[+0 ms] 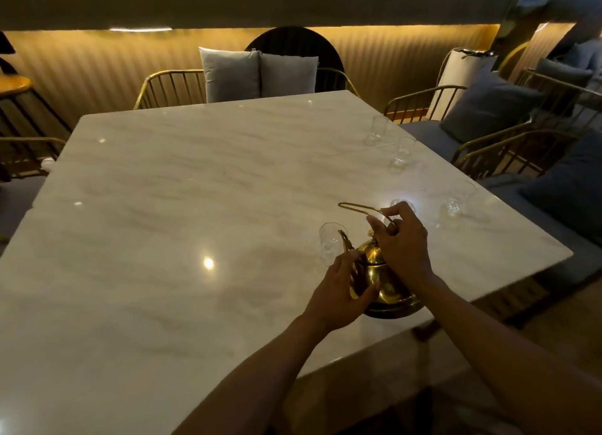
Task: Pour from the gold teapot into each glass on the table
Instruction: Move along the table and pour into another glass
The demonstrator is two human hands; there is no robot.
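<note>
Marble table near its right edge carries the gold teapot — right hand closed on its wire handle, left hand cupping the body — spout beside the nearest glass, so tipping comes next, I judge.

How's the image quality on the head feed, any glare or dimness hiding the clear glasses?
Head view: dim, warm lighting; bright ceiling-light glare spots on the glossy white marble table. The small clear glasses along the right edge look faint against it, and the clear glass by the gold teapot's spout is only slightly easier to see. Wide-angle distortion bends the table edges; the hands look slightly soft.
</note>
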